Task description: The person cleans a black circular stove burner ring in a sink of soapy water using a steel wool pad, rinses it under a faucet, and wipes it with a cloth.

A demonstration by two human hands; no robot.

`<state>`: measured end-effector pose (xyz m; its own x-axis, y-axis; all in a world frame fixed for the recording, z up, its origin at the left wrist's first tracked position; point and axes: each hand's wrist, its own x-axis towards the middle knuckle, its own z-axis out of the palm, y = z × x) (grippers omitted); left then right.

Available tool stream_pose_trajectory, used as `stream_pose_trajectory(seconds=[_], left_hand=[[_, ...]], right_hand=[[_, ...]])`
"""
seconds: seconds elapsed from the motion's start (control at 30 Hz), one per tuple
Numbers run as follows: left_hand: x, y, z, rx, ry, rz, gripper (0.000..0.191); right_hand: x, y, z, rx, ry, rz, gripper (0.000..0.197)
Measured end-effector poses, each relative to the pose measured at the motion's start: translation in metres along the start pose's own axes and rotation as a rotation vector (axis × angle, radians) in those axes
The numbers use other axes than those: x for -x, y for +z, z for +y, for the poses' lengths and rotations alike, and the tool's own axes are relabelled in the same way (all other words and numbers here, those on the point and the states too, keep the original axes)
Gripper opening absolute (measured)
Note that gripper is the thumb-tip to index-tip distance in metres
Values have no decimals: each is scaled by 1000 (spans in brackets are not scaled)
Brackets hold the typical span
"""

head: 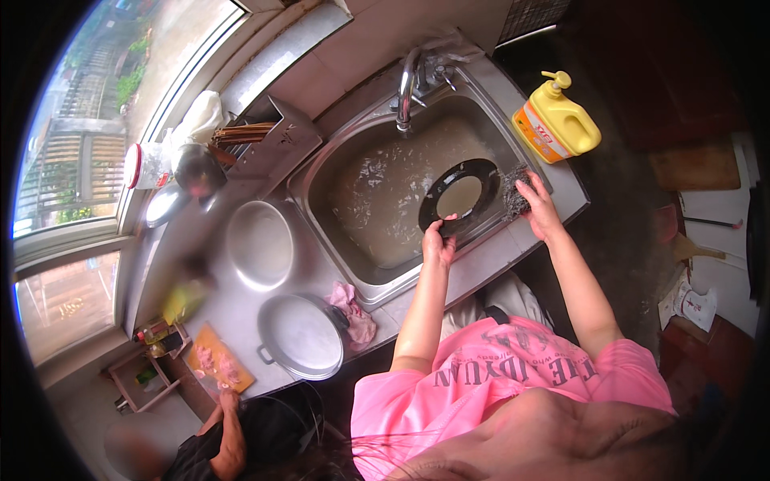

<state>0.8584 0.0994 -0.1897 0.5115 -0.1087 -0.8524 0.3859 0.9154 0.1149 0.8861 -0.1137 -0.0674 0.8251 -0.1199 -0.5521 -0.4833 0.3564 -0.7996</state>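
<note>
My left hand [440,245] grips the near edge of a dark ring-shaped item [430,207] with a pale round middle, held tilted over the sink; whether it is a lid or a plate I cannot tell. Murky water stands in the stainless steel sink [385,291] below. At the sink's right rim my right hand [538,207] holds a grey scouring pad [515,191], its fingers around one side. A chrome faucet [406,90] rises at the far rim. On the right corner of the counter stands a yellow pump bottle [556,123].
Left of the sink are a round metal lid or dish [261,245], a handled metal pot [301,337], a pink cloth [352,312] and a chopstick holder [289,141]. Another person's hands [228,400] are by raw meat on a cutting board [240,376] at the lower left.
</note>
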Motion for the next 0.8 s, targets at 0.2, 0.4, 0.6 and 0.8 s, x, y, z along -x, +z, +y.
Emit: stream_pose_trajectory(seconds=[0.2, 0.4, 0.6, 0.8], left_hand=[[33, 3, -46, -198, 38, -122, 23], [35, -3, -124, -152, 146, -174, 28], [31, -9, -143, -369, 264, -186, 19], [24, -19, -143, -598, 493, -108, 16]], right_hand=[[4, -23, -7, 357, -341, 45, 35], [-4, -50, 10, 371, -76, -73, 29], [-22, -52, 48, 623, -49, -273, 29], [-39, -5, 61, 1192, -553, -149, 27]])
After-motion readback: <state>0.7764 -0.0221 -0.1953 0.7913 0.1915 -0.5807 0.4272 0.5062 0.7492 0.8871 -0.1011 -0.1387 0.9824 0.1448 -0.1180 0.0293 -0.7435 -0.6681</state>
